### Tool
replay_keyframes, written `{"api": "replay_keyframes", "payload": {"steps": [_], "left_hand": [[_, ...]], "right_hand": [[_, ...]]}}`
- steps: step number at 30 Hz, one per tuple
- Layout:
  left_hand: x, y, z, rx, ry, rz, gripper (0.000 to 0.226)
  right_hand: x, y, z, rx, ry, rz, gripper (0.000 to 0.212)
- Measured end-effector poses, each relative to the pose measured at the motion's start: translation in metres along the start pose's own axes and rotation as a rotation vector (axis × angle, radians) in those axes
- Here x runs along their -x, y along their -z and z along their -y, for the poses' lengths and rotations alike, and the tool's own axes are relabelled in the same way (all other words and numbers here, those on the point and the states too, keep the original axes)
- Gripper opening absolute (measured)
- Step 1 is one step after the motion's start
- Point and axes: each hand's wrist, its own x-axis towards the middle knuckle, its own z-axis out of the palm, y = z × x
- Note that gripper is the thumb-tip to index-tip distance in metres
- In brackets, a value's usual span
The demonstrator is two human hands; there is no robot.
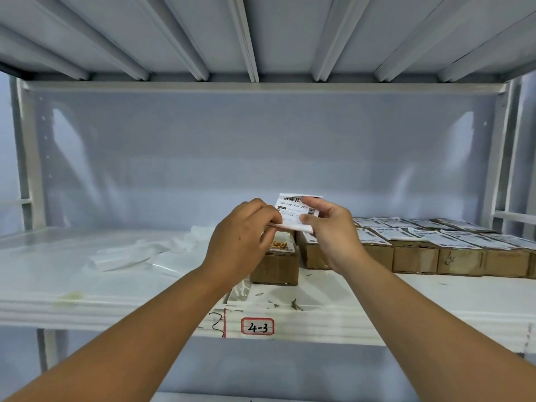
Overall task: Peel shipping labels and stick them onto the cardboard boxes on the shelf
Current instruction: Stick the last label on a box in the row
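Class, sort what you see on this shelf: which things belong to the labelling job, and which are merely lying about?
Job: shipping label, pinched by left hand and right hand; cardboard box below the hands; labelled boxes.
Lying about: translucent sheets; torn scraps; shelf tag 4-3.

This is looking like a storeroom or packing room, a place for parcels. A big white metal shelf [406, 300] is holding things, and another shelf board [261, 39] is sitting right above it. A little red-edged tag [257, 326] reading "4-3" is sticking on the front edge, giving the shelf a number. Many brown cardboard boxes [458, 261] are sitting in tight rows on the right, and white shipping labels [452, 240] with barcodes are lying on their tops. White paper strips [124, 258] are lying loose on the left. A left hand [240, 236] and a right hand [330, 227] are pinching one more barcode label [293, 208] between them.
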Motion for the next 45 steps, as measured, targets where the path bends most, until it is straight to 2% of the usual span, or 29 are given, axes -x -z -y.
{"api": "replay_keyframes", "payload": {"steps": [4, 6, 9, 11, 17, 20, 24, 29, 32, 36, 45], "left_hand": [[-0.001, -0.021, 0.022, -0.113, -0.099, -0.03, 0.01], [0.0, -0.031, 0.032, -0.112, -0.083, -0.023, 0.011], [0.007, -0.047, 0.047, -0.03, -0.027, -0.017, 0.015], [0.013, -0.054, 0.053, 0.016, -0.004, -0.039, 0.018], [0.015, -0.058, 0.056, 0.244, 0.091, -0.05, 0.01], [0.017, -0.059, 0.054, 0.311, 0.096, -0.032, 0.02], [0.018, -0.061, 0.051, 0.23, 0.057, -0.035, 0.025], [0.02, -0.06, 0.05, 0.057, -0.042, -0.086, 0.027], [0.021, -0.058, 0.05, 0.057, -0.02, -0.045, 0.028], [0.022, -0.056, 0.049, 0.17, 0.052, 0.038, 0.025], [0.023, -0.055, 0.048, 0.1, 0.051, 0.038, 0.016]], "right_hand": [[-0.025, -0.009, -0.015, 0.227, 0.075, 0.022, 0.036], [-0.036, -0.011, -0.021, 0.367, 0.129, 0.034, 0.033], [-0.048, -0.009, -0.033, 0.696, 0.309, 0.111, 0.029], [-0.054, -0.007, -0.041, 0.8, 0.396, 0.134, 0.028], [-0.058, -0.001, -0.057, 0.826, 0.527, 0.037, 0.021], [-0.059, 0.001, -0.058, 0.81, 0.529, 0.018, 0.022], [-0.059, 0.001, -0.058, 0.776, 0.503, 0.019, 0.023], [-0.058, 0.0, -0.058, 0.76, 0.422, 0.108, 0.024], [-0.057, 0.002, -0.056, 0.792, 0.39, 0.143, 0.028], [-0.053, 0.004, -0.053, 0.859, 0.36, 0.188, 0.039], [-0.047, 0.008, -0.051, 0.714, 0.252, 0.198, 0.044]]}}
